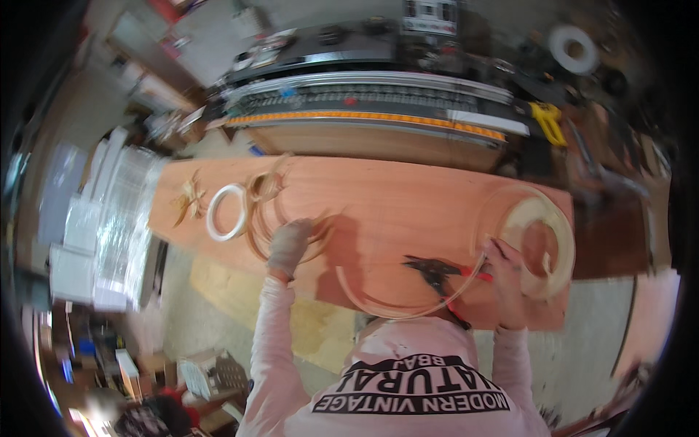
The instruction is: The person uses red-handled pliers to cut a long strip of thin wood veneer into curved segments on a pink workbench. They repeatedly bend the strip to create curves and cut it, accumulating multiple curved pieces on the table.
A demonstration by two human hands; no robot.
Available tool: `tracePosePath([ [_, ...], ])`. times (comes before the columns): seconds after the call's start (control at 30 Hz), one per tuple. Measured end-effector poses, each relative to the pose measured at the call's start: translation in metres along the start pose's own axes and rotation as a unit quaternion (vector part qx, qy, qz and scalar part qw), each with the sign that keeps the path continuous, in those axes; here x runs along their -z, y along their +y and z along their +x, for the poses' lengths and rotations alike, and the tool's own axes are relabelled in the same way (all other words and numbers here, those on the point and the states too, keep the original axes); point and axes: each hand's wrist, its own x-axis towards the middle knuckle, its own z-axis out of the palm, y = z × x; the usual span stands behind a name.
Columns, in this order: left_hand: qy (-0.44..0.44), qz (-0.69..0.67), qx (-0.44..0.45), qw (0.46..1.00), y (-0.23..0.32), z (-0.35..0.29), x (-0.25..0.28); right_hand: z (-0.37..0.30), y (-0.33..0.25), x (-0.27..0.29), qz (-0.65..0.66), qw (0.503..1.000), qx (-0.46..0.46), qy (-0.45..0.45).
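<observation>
My right hand is closed in a pinch on a thin pale strip. The strip bows toward my body, and its loose end points up at mid-table. Beside that hand, at the table's right end, lies a wide flat roll of pale strip. Pliers with red handles and dark jaws lie just left of my right hand, partly behind the strip. My left hand, in a light glove and blurred, is closed on looped tan strips on the left half of the table.
A white ring and a tan scrap bundle lie on the left of the wooden board tabletop. Behind stands a long machine with an orange strip. A yellow-handled tool rests at back right. Plastic-wrapped panels stand left.
</observation>
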Motion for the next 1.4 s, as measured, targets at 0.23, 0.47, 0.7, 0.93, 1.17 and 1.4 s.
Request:
tracePosePath([
  [0.23,0.091,-0.203,0.067,0.973,0.086,0.004,0.024,-0.024,-0.010,0.006,0.029,0.995,-0.061,-0.071],
  [0.47,-0.203,-0.426,-0.169,0.865,0.227,0.005,0.053,-0.021,-0.001,-0.024,0.238,0.967,-0.059,-0.070],
  [0.7,-0.113,-0.424,0.046,0.897,0.219,0.003,0.056,-0.001,0.002,0.003,0.237,0.970,-0.045,-0.035],
  [0.93,0.004,-0.373,0.100,0.923,0.193,-0.002,0.075,0.053,0.017,0.081,-0.359,0.855,0.301,0.223],
  [1.17,0.102,-0.332,0.032,0.937,0.208,0.006,0.087,0.095,0.027,0.191,-0.594,0.708,0.139,0.354],
  [1.4,0.102,-0.328,0.001,0.939,0.201,0.020,0.087,0.085,0.033,0.217,-0.568,0.725,0.212,0.328],
])
